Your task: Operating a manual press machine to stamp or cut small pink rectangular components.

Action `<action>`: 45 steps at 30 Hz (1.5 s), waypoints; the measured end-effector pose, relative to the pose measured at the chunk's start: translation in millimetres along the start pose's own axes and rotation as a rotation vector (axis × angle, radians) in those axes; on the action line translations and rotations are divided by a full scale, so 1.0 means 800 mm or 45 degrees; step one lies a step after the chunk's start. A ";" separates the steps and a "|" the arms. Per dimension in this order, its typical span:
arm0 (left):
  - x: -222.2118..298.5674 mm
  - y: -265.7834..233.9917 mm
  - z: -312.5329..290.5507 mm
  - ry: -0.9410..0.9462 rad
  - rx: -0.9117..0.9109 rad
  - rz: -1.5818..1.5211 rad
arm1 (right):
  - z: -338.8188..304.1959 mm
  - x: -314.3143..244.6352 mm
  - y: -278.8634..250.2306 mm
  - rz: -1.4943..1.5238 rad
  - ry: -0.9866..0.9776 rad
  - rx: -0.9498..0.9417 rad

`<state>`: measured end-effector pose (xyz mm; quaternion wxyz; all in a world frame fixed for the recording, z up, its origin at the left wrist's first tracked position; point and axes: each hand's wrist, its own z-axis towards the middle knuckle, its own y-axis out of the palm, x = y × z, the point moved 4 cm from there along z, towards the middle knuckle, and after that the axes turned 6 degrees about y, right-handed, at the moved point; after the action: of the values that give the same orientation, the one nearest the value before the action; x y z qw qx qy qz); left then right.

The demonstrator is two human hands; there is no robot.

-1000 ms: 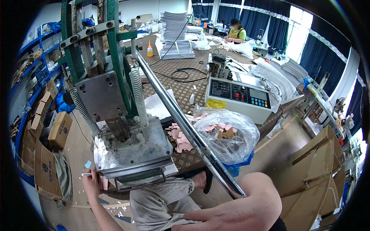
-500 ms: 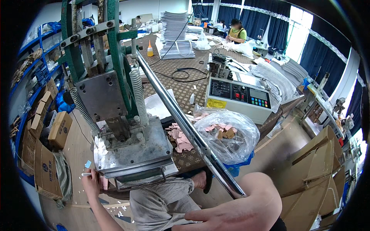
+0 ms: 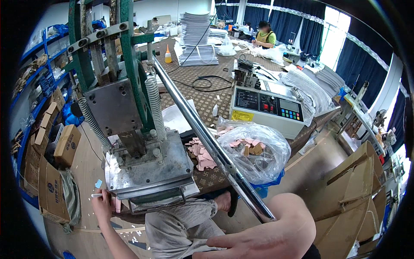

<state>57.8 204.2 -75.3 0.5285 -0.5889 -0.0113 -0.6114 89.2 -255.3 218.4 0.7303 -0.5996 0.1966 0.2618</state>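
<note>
A green-framed hand press [image 3: 113,125] with two coil springs and a steel base [image 3: 148,157] stands before me. My left hand [image 3: 101,206] is at the base's left front corner, fingers closed round a thin white stick-like piece [image 3: 96,195]. Just above those fingers is a small light-blue piece [image 3: 98,184], and a pink piece [image 3: 116,204] lies right beside them. The long chrome lever [image 3: 202,136] slants down from the press to the lower right. Its lower end meets my right hand [image 3: 263,233], which has its fingers stretched out leftward; the contact itself is partly hidden.
Right of the press lie pink cut pieces [image 3: 202,157] and a clear plastic bag [image 3: 263,151] holding more. Beyond is a control box [image 3: 267,110] with buttons. Cardboard [image 3: 349,190] leans at right; cartons [image 3: 67,144] and blue shelves [image 3: 26,103] line the left. A person [image 3: 264,36] sits far back.
My hands, the lever and the press look the same. Only the person far back has shifted an arm slightly.
</note>
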 end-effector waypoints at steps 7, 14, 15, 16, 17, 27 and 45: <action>-0.004 0.001 0.000 -0.006 0.037 -0.012 | 0.005 0.000 -0.004 -0.086 -0.068 -0.174; -0.004 0.001 0.000 0.030 0.008 0.004 | 0.004 -0.002 -0.005 -0.177 -0.105 -0.211; -0.003 0.001 0.000 0.017 0.009 -0.021 | 0.005 -0.002 -0.005 -0.173 -0.118 -0.182; -0.002 0.001 0.000 0.003 0.010 -0.046 | 0.005 -0.002 -0.005 -0.169 -0.132 -0.153; -0.001 0.001 -0.001 0.007 0.002 -0.123 | 0.006 -0.002 -0.004 -0.168 -0.144 -0.140; 0.000 -0.015 -0.017 0.066 -0.009 -0.159 | -0.024 -0.006 -0.057 -0.378 -0.075 0.555; 0.105 -0.041 -0.068 0.225 0.160 -0.042 | -0.034 -0.055 -0.016 -0.037 -0.398 0.575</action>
<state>18.9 131.0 -10.6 0.5532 -0.4981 -0.0128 -0.6676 63.4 -290.6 249.3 0.8707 -0.3767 0.1261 0.2900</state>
